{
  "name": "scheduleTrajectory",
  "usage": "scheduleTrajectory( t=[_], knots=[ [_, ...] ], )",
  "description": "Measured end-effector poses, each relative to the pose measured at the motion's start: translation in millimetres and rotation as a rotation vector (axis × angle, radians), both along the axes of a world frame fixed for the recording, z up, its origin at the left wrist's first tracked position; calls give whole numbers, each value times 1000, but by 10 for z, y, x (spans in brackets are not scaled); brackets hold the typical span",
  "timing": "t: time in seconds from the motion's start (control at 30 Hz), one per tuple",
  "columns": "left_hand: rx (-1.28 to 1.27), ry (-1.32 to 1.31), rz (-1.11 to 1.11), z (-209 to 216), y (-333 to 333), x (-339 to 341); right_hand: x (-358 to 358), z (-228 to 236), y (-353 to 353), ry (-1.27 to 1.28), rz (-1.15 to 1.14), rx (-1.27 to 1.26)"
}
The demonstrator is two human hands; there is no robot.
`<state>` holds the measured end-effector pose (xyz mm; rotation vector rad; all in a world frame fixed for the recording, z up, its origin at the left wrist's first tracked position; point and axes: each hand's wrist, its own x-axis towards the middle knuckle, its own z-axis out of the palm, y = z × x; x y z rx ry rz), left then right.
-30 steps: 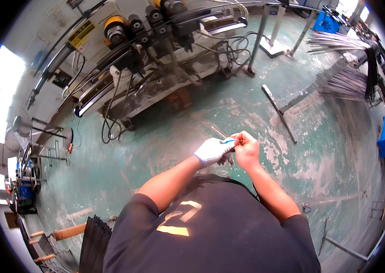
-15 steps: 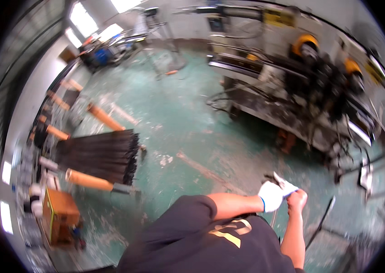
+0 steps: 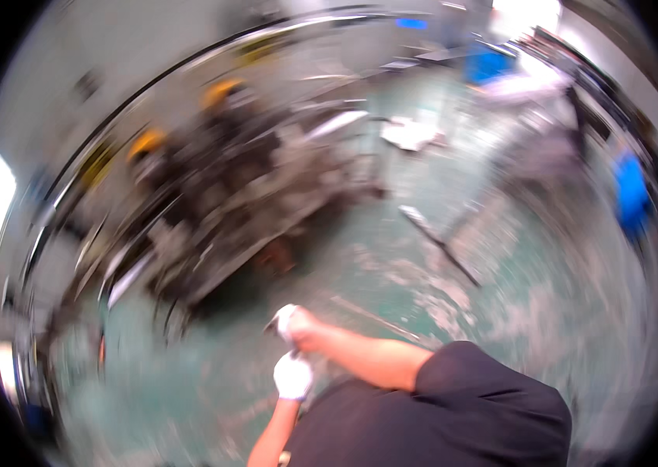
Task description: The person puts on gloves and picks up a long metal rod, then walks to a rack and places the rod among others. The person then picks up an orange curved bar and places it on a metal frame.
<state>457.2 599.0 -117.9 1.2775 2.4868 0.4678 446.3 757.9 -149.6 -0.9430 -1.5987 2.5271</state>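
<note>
My right hand [image 3: 288, 322] reaches across in front of my body. White glove fabric covers its front part, while the skin toward the wrist is bare. Right below it, close against it, is my left hand [image 3: 295, 377] in a white glove, with its fingers pointing up toward the right hand. A small dark patch shows at the tip of the right hand's glove; whether it is a stained fingertip or a separate thing is unclear. Motion blur smears the fingers of both hands, so what they grip cannot be made out.
A long machine bench [image 3: 243, 253] with dark machinery and yellow round parts [image 3: 148, 143] stands ahead to the left. A thin dark bar [image 3: 442, 246] lies on the green floor [image 3: 376, 288]. A white item [image 3: 409, 134] is farther back, and blue objects [image 3: 631, 194] stand at the right.
The view has swung to the right, so the bench now appears on the left and the brush-like dark bundle is gone from sight. My hands stay together, the right one now above the left.
</note>
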Motion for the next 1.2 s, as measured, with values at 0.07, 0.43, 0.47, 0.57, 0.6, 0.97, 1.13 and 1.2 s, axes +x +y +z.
scheduleTrajectory(
  t=[0.07,0.43,0.47,0.57,0.6,0.97,1.13,1.2],
  knots=[
    [128,38,-135,-97,318,90,436,227,272,234,-468,-186],
    [-130,-423,-1004,479,2126,4003,5359,202,721,417,-1120,-432],
    [-190,-417,-1085,443,2147,4394,5523,-223,640,381,-1247,-371],
    [-259,-304,-1461,517,2204,4941,6221,-957,500,513,-1557,-235],
    [-271,-303,-1542,554,2246,5172,6632,-618,498,-410,-1221,143],
    [-146,-254,-2283,659,2607,7510,8872,-765,138,256,-2065,-155],
    [141,-476,-2473,1038,3046,8712,10290,226,486,725,-2613,-59],
    [63,-540,-2449,1478,3147,9206,10868,669,500,643,-2578,212]
  ],
)
